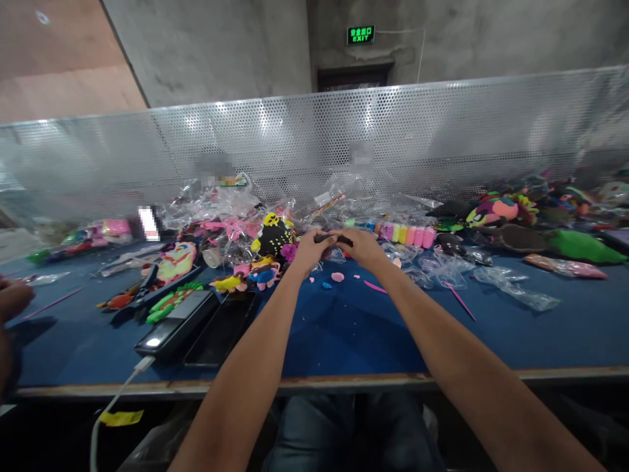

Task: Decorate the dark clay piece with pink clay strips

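The left hand [309, 252] and right hand [364, 246] pinch a dark strip [344, 240] at twelve o'clock over the worktop [344, 341]; probably light, soft, easily dented, best held by its ends.

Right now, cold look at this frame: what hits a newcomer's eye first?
Probably the left hand and right hand, close together at centre, holding a dark piece. Next, the black, yellow-speckled figure just left of them and the multicoloured row of small blocks to their right. High above, the green EXIT sign glows.
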The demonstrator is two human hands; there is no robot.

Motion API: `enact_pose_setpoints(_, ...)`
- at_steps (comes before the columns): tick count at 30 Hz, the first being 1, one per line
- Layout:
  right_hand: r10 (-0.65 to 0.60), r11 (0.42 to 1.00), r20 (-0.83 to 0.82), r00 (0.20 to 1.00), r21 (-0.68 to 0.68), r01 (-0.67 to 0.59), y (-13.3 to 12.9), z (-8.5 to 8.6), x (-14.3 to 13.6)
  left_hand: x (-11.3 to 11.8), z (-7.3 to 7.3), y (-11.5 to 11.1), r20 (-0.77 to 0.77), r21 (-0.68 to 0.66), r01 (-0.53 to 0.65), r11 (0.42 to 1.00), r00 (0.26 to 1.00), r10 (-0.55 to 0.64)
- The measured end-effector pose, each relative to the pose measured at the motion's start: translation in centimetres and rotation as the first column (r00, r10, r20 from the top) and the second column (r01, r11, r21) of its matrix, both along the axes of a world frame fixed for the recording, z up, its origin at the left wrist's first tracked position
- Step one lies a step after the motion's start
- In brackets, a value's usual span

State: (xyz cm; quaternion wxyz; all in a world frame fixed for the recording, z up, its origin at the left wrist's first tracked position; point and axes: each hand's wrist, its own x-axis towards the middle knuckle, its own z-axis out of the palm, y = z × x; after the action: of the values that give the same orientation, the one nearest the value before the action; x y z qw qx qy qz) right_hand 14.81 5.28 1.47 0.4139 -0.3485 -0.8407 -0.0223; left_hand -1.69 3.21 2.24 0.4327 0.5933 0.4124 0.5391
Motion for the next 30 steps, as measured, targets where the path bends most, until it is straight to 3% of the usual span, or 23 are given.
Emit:
enact_pose_setpoints(5, -0.048, 0.999, -0.045, 0.998, -0.025, 0.047, -0.6, 0.4, 0.2, -0.2, 0.0, 0.2, 0.045, -0.049, -0.007, 0.999, 0.999, 0.010)
enact_pose_setpoints(10, -0.006, 0.996, -0.121, 0.993, -0.086, -0.005, -1.4, 0.6, 0.1, 0.0, -0.3, -0.2, 0.135, -0.079, 0.227, 0.971, 0.967, -0.215)
enact_pose_setpoints(13, 0.013, 0.997, -0.221, 0.975, -0.075, -0.030, -1.7, 0.6, -0.4, 0.2, -0.6, -0.1, 0.052, -0.024, 0.264, 0.964, 0.964, -0.262)
enact_pose_setpoints(16, -0.007, 0.988, -0.340, 0.940, -0.148, -0.046, -1.6, 0.2, -0.8, 0.2, -0.8, 0.2, -0.214, 0.166, 0.187, 0.968, 0.965, -0.150)
enact_pose_setpoints(20, -0.020, 0.955, -0.414, 0.910, -0.279, -0.106, -1.1, -0.6, -1.3, 0.0, -0.9, 0.3, -0.469, 0.421, 0.089, 0.903, 0.873, 0.133)
enact_pose_setpoints(24, -0.056, 0.958, -0.452, 0.890, -0.274, -0.079, -0.9, -1.0, -1.5, -0.1, -0.9, -0.4, -0.566, 0.453, 0.050, 0.890, 0.788, 0.244)
enact_pose_setpoints(27, -0.058, 0.960, -0.444, 0.894, -0.271, -0.073, -1.1, -0.8, -1.5, 0.0, -0.8, -0.6, -0.569, 0.447, 0.045, 0.894, 0.785, 0.245)
enact_pose_setpoints(30, -0.043, 0.927, -0.479, 0.877, -0.346, -0.143, -1.0, -0.7, -1.6, 0.1, -0.6, -0.5, -0.570, 0.464, 0.052, 0.884, 0.781, 0.254)
